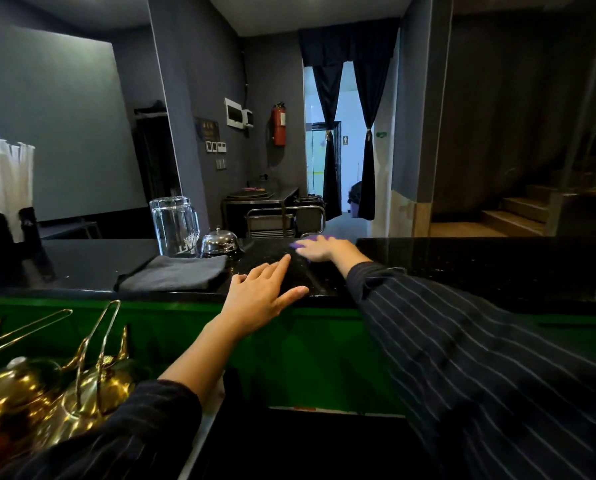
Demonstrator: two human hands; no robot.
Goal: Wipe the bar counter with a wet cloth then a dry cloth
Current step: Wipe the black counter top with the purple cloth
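Note:
The black speckled bar counter (463,261) runs across the middle of the head view. My right hand (321,249) lies flat near the counter's far edge, pressing down on a purple cloth (298,244) that shows only around the fingers. My left hand (263,294) rests on the counter's near edge with fingers spread and nothing in it. A folded grey cloth (173,273) lies on the counter just left of my left hand, untouched.
A glass pitcher (174,225) and a chrome call bell (220,241) stand behind the grey cloth. White straws (4,178) in a holder sit at the far left. Gold kettles and tongs (57,386) lie below the counter at lower left.

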